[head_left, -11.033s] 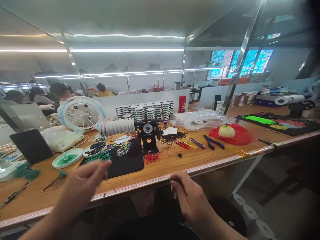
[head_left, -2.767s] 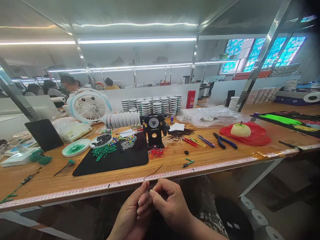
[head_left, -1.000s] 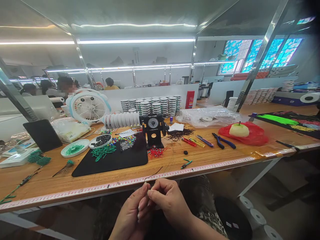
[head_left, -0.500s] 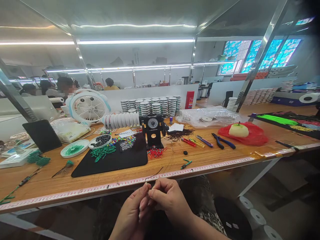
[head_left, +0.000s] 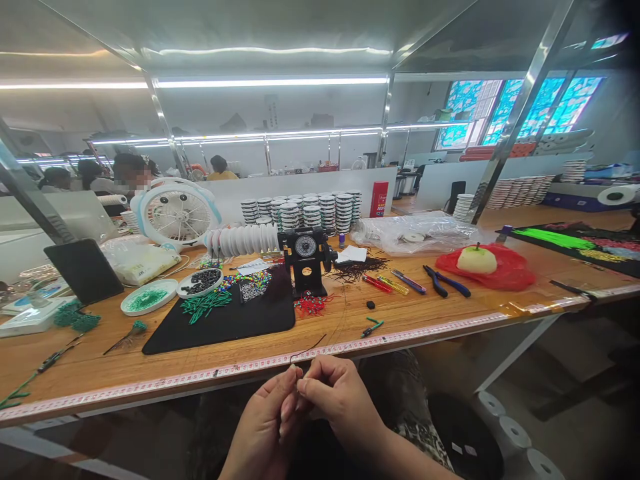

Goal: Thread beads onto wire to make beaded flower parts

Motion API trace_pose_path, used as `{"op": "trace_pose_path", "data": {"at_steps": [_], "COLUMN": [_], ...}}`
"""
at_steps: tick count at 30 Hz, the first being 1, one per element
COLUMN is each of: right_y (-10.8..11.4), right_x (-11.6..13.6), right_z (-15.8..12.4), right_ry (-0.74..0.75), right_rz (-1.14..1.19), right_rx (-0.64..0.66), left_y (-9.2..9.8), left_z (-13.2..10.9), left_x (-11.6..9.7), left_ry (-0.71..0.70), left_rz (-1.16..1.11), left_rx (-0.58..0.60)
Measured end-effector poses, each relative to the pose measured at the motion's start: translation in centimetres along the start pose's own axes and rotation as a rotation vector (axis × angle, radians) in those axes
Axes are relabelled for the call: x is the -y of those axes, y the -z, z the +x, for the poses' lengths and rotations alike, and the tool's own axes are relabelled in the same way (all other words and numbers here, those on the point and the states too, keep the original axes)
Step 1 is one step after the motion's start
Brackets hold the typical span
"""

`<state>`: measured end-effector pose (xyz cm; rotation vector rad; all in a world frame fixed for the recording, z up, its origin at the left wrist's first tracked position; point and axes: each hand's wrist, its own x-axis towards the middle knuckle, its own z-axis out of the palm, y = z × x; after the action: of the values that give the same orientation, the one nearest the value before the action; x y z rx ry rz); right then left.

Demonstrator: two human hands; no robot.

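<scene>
Thin dark wire (head_left: pixel 309 349) rises from the closed, pinching fingertips of the left hand (head_left: pixel 263 417) and right hand (head_left: pixel 340 410), just below the wooden workbench (head_left: pixel 330 330).

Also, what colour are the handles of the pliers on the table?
The pliers have blue handles, seen best in the head view.
</scene>
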<state>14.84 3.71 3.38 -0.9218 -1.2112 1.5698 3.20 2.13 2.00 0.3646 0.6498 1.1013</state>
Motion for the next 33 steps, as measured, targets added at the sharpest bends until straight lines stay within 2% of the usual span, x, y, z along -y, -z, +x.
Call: {"op": "trace_pose_path", "data": {"at_steps": [8, 14, 19, 25, 29, 33], "right_y": [0.3, 0.3, 0.5, 1.5, 1.7, 1.5], "right_x": [-1.0, -1.0, -0.9, 0.3, 0.9, 1.1], "right_z": [0.3, 0.3, 0.7, 1.4, 1.4, 1.3], "right_ry": [-0.049, -0.022, 0.002, -0.015, -0.016, -0.033], "right_rz": [0.075, 0.123, 0.078, 0.132, 0.183, 0.242], "right_rx": [0.01, 0.075, 0.007, 0.005, -0.025, -0.047], "left_y": [0.4, 0.6, -0.2, -1.4, -1.1, -0.3], "left_z": [0.3, 0.3, 0.8, 2.1, 2.6, 2.7], "left_x": [0.1, 0.2, 0.1, -0.7, -0.7, -0.4], "left_ry": [-0.06, -0.087, -0.157, -0.256, -0.366, -0.406], "left_rz": [0.065, 0.085, 0.17, 0.372, 0.489, 0.514], "left_rx": [0.052, 0.011, 0.007, 0.013, -0.069, -0.05]}}
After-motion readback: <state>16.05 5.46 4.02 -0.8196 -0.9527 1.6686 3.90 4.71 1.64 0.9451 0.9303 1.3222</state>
